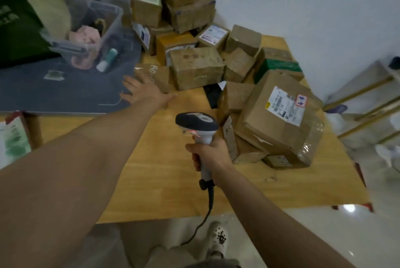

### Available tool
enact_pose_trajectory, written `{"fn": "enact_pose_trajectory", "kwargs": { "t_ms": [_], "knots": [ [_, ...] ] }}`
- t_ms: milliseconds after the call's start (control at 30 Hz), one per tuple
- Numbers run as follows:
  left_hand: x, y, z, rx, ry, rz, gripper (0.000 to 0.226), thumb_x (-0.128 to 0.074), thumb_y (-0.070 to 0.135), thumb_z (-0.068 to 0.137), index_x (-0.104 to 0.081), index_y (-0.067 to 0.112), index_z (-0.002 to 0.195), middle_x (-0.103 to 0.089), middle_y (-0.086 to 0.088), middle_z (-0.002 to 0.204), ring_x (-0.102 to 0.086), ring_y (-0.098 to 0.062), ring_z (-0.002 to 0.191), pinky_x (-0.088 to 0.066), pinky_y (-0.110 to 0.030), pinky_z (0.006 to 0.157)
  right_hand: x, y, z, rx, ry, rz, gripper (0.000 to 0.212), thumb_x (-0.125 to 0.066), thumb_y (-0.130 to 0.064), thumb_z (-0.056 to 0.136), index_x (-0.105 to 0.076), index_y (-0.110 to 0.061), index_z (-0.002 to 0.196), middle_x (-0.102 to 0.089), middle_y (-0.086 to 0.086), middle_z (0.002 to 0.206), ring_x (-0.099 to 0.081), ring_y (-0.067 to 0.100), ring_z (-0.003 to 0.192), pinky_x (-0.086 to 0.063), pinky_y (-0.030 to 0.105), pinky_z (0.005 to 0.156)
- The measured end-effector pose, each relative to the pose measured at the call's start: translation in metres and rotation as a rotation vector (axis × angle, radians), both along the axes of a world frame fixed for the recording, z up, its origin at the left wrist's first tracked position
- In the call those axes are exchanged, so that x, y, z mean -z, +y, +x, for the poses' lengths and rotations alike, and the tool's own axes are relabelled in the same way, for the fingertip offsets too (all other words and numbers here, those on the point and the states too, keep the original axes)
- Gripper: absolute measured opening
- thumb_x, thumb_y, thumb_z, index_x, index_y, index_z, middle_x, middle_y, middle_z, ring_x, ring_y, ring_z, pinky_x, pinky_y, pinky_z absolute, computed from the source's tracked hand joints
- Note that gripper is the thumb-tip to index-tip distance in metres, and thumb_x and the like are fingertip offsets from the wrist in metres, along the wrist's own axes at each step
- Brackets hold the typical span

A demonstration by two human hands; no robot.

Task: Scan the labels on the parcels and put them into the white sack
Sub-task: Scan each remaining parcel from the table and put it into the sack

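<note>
Many brown, tape-wrapped cardboard parcels (197,68), several bearing white printed labels, sit heaped on the far side of the pale wooden table (164,170). Left hand (142,92) stretches toward them, fingers spread wide; right hand (211,151) grips the grey-and-black handheld scanner (198,123).

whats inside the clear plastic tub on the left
Seen through the clear tub wall: a pink lumpy thing, a white and teal bottle and a dark item. Anything beneath them is covered.

Reaching far forward with the bare left arm, left grip (142,92) palm-down, fingers splayed; clutching the handle of a grey-and-black plastic handheld scanner (197,123) in the right grip (208,154), held nearer the body.
</note>
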State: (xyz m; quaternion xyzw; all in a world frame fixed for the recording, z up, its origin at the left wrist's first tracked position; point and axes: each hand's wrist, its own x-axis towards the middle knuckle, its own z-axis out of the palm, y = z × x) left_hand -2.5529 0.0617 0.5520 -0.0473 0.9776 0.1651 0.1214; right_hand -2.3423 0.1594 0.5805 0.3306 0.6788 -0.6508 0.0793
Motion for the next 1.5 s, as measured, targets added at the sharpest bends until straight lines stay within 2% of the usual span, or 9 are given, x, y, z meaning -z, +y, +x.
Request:
{"fn": "enact_pose_trajectory", "kwargs": {
  "t_ms": [467, 667, 733, 867, 967, 1100, 1200, 1300, 1500],
  "knots": [
    [0.023, -0.029, 0.079, 0.243, -0.002, 0.127, 0.113, -0.071, 0.062, 0.069, -0.009, 0.018, 0.153, -0.013, -0.017, 0.152, -0.015, -0.038, 0.139, -0.023, -0.042, 0.113, 0.016, 0.018, -0.004, 0.108, -0.099, -0.048, 0.019, -0.069, -0.005, 0.083, -0.055, -0.007, 0.07, -0.051, 0.009, 0.052, -0.048, 0.02, 0.042, -0.043, 0.029, 0.045],
    [0.009, -0.084, 0.118, -0.045, -0.317, 0.774, 0.06, -0.069, 0.045, 0.08, -0.056, 0.017, 0.131, -0.061, -0.007, 0.127, -0.059, -0.016, 0.099, -0.044, -0.024, 0.076, 0.016, 0.008, -0.001, 0.105, -0.104, -0.158, 0.018, -0.071, -0.006, 0.082, -0.059, -0.006, 0.068, -0.053, 0.004, 0.048, -0.048, 0.017, 0.04, -0.043, 0.027, 0.044],
    [0.007, -0.097, 0.129, -0.167, -0.31, 0.817, 0.041, -0.065, 0.043, 0.085, -0.063, 0.017, 0.116, -0.063, -0.008, 0.124, -0.059, -0.02, 0.104, -0.042, -0.028, 0.081, 0.014, 0.006, 0.004, 0.076, -0.096, -0.176, 0.018, -0.071, -0.006, 0.082, -0.06, -0.006, 0.068, -0.053, 0.004, 0.048, -0.048, 0.017, 0.04, -0.043, 0.026, 0.043],
    [-0.002, -0.104, 0.141, -0.104, -0.032, 0.457, 0.084, -0.053, 0.059, 0.088, -0.017, 0.021, 0.154, -0.03, -0.014, 0.153, -0.034, -0.034, 0.137, -0.033, -0.044, 0.107, 0.01, 0.002, 0.012, 0.047, -0.075, -0.171, 0.014, -0.072, -0.006, 0.081, -0.061, -0.007, 0.072, -0.054, 0.005, 0.05, -0.048, 0.017, 0.042, -0.044, 0.027, 0.045],
    [-0.013, -0.083, 0.151, 0.083, 0.006, 0.007, 0.108, -0.043, 0.087, 0.07, -0.013, 0.025, 0.152, -0.02, -0.018, 0.154, -0.023, -0.039, 0.139, -0.028, -0.051, 0.108, 0.007, -0.003, 0.016, 0.025, -0.064, -0.171, 0.012, -0.069, -0.004, 0.082, -0.059, -0.006, 0.075, -0.053, 0.005, 0.05, -0.048, 0.016, 0.041, -0.043, 0.026, 0.044],
    [-0.014, -0.065, 0.161, 0.043, -0.073, -0.152, 0.11, -0.058, 0.073, 0.073, -0.007, 0.014, 0.151, -0.028, -0.021, 0.142, -0.029, -0.037, 0.13, -0.033, -0.044, 0.101, 0.004, -0.008, 0.024, -0.025, -0.063, -0.178, 0.011, -0.069, -0.004, 0.082, -0.059, -0.005, 0.077, -0.053, 0.005, 0.051, -0.047, 0.016, 0.042, -0.043, 0.025, 0.044],
    [-0.021, -0.084, 0.158, -0.156, -0.116, 0.105, 0.087, -0.068, 0.051, 0.075, -0.029, 0.01, 0.141, -0.042, -0.019, 0.133, -0.04, -0.034, 0.123, -0.038, -0.04, 0.099, 0.002, -0.007, 0.027, -0.034, -0.043, -0.181, 0.011, -0.07, -0.005, 0.082, -0.059, -0.006, 0.079, -0.053, 0.005, 0.052, -0.048, 0.015, 0.043, -0.043, 0.025, 0.044],
    [-0.025, -0.11, 0.167, -0.377, -0.167, 0.637, 0.027, -0.073, 0.023, 0.078, -0.056, 0.017, 0.098, -0.06, -0.01, 0.114, -0.058, -0.023, 0.097, -0.048, -0.036, 0.088, 0.001, -0.008, 0.032, -0.058, -0.031, -0.182, 0.01, -0.071, -0.006, 0.082, -0.061, -0.005, 0.083, -0.055, 0.005, 0.054, -0.049, 0.015, 0.044, -0.044, 0.025, 0.045],
    [-0.025, -0.134, 0.184, -0.398, -0.171, 0.802, 0.032, -0.078, 0.008, 0.072, -0.058, 0.016, 0.095, -0.065, -0.005, 0.102, -0.057, -0.029, 0.111, -0.044, -0.046, 0.104, -0.007, -0.024, 0.033, -0.179, 0.037, -0.173, 0.011, -0.071, -0.005, 0.081, -0.06, -0.004, 0.086, -0.054, 0.005, 0.053, -0.048, 0.016, 0.042, -0.043, 0.025, 0.044]
  ]
}}
